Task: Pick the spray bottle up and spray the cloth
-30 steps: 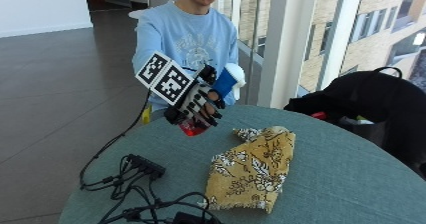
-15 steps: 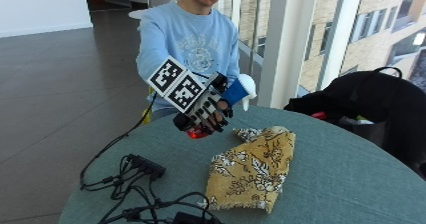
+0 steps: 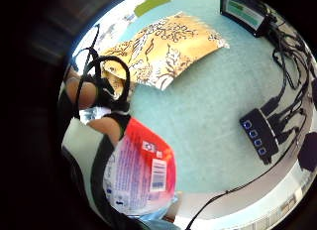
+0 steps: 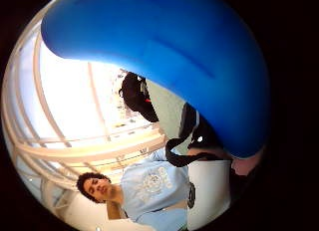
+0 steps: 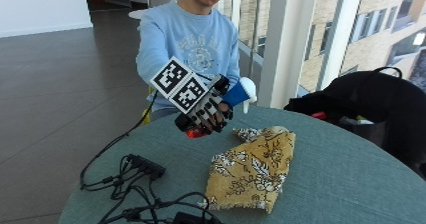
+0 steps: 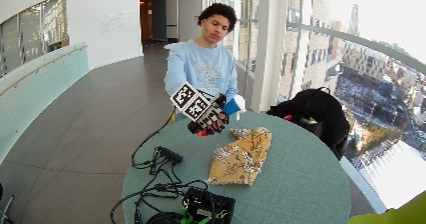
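A round green bench (image 6: 306,184) stands on a grey tiled floor (image 6: 73,134) beside tall sunlit windows (image 6: 373,59); a white wall (image 6: 40,14) runs opposite.

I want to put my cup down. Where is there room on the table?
Bare table lies between the cloth and the black bag. It is crowded by the cables, and the gloved hand holds the spray bottle above the near edge.

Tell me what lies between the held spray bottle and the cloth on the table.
Nothing: only bare table separates the bottle in the right hand from the cloth, as the outside view shows.
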A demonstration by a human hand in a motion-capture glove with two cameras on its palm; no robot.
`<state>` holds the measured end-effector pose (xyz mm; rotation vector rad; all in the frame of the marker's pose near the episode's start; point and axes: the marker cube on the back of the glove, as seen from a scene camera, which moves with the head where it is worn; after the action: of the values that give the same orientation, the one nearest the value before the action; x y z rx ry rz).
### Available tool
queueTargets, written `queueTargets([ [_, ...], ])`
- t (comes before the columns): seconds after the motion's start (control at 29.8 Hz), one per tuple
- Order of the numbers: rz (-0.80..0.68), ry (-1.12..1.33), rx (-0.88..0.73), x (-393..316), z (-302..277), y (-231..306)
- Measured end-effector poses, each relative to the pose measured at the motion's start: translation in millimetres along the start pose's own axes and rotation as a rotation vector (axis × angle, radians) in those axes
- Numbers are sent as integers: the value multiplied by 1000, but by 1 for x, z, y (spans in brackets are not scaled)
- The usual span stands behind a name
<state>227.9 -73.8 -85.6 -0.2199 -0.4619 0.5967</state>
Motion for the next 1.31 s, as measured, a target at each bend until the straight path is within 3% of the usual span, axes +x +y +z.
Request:
queueTargets([
  [0.77,8,20,-24,-2,7,1],
  [1.04,-187,-70,54,-47,27,12],
  [1.31,-401,-248,94,-120,92,19],
])
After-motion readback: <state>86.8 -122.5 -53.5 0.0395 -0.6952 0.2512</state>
